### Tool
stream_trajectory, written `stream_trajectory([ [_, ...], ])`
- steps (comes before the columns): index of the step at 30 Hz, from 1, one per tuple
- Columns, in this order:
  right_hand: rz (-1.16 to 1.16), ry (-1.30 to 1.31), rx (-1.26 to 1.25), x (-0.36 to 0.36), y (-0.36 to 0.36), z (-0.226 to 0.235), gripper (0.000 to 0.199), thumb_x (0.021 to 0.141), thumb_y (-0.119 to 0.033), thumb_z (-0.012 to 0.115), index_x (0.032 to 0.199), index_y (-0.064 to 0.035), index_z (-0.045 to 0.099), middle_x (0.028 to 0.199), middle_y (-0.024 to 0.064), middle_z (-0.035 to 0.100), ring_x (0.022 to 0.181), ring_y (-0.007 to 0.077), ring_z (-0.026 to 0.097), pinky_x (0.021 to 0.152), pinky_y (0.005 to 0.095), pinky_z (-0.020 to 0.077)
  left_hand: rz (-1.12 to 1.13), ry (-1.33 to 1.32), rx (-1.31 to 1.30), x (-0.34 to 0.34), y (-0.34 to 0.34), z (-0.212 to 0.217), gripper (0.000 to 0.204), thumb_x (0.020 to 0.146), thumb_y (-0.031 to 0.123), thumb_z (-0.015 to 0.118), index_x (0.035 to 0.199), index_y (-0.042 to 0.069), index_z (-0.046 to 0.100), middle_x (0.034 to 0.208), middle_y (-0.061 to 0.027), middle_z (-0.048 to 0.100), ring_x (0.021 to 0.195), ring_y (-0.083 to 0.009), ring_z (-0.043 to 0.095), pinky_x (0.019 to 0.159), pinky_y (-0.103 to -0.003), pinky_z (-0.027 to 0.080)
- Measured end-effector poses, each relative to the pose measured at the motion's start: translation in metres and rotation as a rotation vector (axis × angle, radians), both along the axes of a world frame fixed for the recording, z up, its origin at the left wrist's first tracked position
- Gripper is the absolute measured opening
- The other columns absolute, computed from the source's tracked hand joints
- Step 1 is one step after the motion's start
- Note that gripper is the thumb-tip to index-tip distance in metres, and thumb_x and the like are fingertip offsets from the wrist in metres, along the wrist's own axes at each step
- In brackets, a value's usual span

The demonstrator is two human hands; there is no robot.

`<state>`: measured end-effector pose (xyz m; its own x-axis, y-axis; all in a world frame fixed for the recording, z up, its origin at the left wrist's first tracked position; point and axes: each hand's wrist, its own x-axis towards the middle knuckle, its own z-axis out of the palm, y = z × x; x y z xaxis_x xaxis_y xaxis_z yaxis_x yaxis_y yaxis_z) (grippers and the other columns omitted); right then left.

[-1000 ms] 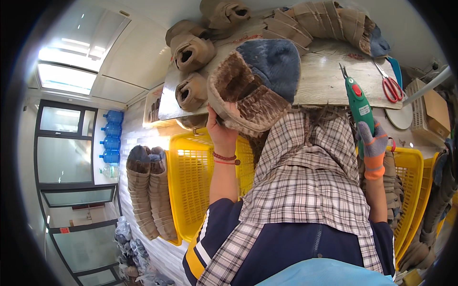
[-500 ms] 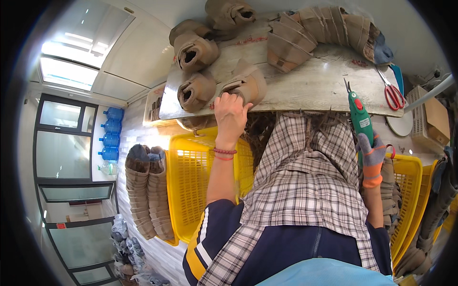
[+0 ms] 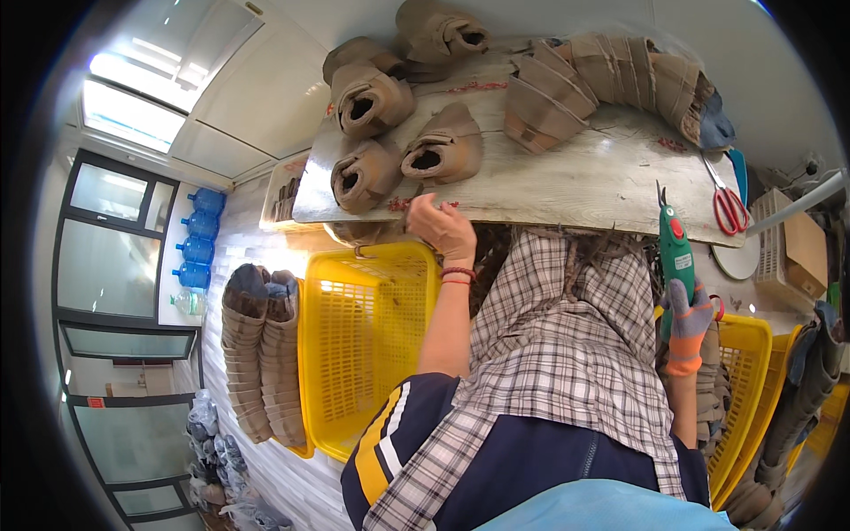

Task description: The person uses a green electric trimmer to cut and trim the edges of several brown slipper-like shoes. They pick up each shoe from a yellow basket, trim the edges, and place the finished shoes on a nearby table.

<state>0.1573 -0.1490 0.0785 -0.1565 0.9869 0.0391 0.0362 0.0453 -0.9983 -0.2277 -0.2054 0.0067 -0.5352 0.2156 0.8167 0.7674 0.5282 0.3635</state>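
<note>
My bare left hand (image 3: 440, 228) is just off the table's front edge, fingers curled. A thin dark strip shows by its fingertips; whether it is gripped is hard to make out. Beyond it, a tan shoe upper (image 3: 456, 142) sits on the worktable (image 3: 496, 199), its dark opening facing me. Other tan uppers stand around it, among them a nearby shoe upper (image 3: 376, 159) and one farther back, another shoe upper (image 3: 390, 99). In a grey and orange glove, my right hand (image 3: 689, 323) grips green electric scissors (image 3: 680, 252), blades pointing away from me.
Red-handled scissors (image 3: 730, 211) lie at the table's right end. A curved stack of nested uppers (image 3: 620, 75) rests at the back. A yellow basket (image 3: 350, 389) stands left of me, beside long stacks of uppers (image 3: 279, 372); another yellow basket (image 3: 748, 345) is at my right.
My left hand has let go of the tan shoe upper and drawn back toward the table's front edge. That upper now stands by itself. The green electric scissors stay in my right hand.
</note>
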Motion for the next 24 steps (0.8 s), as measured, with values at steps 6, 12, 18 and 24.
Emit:
stream_trajectory([
  [6,0.021,-0.053,-0.003,0.000,0.005,-0.006,0.029,0.086,-0.023,0.066,0.100,0.0013,0.061,0.068,-0.0006,0.055,0.056,0.0050,0.047,0.050,0.0205,0.0365,0.045,-0.238,-0.376,-0.083,-0.023,-0.027,0.031,0.077,0.019,0.068,0.101,0.003,0.057,0.104,-0.0144,0.059,0.104,-0.0313,0.050,0.088,-0.045,0.036],
  [12,0.052,-0.129,0.038,-0.006,-0.001,-0.007,0.030,0.087,-0.028,0.064,0.095,0.0006,0.059,0.066,0.0004,0.055,0.056,0.0060,0.047,0.051,0.0208,0.0363,-0.438,-0.522,-0.517,-0.086,-0.032,-0.030,0.009,0.076,0.009,0.066,0.078,0.002,0.061,0.081,-0.0118,0.062,0.078,-0.0251,0.059,0.071,-0.035,0.046],
  [18,0.020,-0.158,-0.015,0.000,-0.002,-0.005,0.032,0.088,-0.029,0.063,0.095,0.0010,0.059,0.066,0.0009,0.055,0.055,0.0065,0.047,0.050,0.0209,0.0359,-1.028,-1.231,-0.730,-0.008,-0.038,0.033,0.009,0.078,0.006,0.066,0.087,0.004,0.066,0.069,0.0004,0.059,0.060,-0.0076,0.054,0.057,-0.024,0.044],
  [24,0.050,-0.078,-0.023,-0.008,-0.002,-0.003,0.031,0.084,-0.022,0.069,0.104,0.0001,0.061,0.071,-0.0018,0.057,0.058,0.0043,0.047,0.051,0.0200,0.0383,-0.964,-1.392,0.489,0.014,0.071,0.002,0.030,0.084,0.016,0.067,0.110,0.003,0.058,0.094,-0.0071,0.061,0.080,-0.0122,0.057,0.063,-0.025,0.045],
])
